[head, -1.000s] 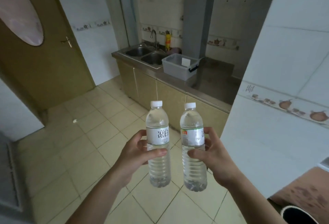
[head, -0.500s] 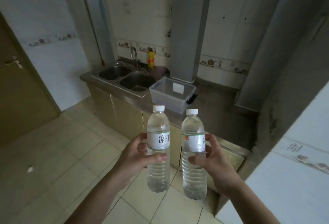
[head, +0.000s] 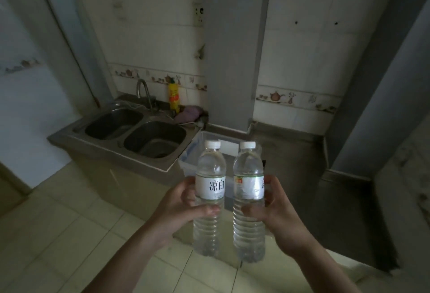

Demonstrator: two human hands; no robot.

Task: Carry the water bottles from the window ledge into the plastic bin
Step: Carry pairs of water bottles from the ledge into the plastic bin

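Note:
I hold two clear water bottles with white caps and white labels upright in front of me. My left hand (head: 179,209) grips the left bottle (head: 209,171) around its middle. My right hand (head: 277,211) grips the right bottle (head: 248,171) the same way. Directly behind the bottles, the clear plastic bin (head: 188,160) stands on the steel counter, to the right of the sink; the bottles hide most of it.
A double steel sink (head: 137,134) with a tap (head: 143,90) sits at the left of the counter (head: 290,157). A yellow detergent bottle (head: 173,96) and a purple cloth (head: 188,113) lie behind it. A square pillar (head: 232,60) rises behind the bin. Tiled floor (head: 58,223) lies below.
The counter, sink and bin have come much closer and now sit right behind the bottles. Both hands keep the same grip on the bottles.

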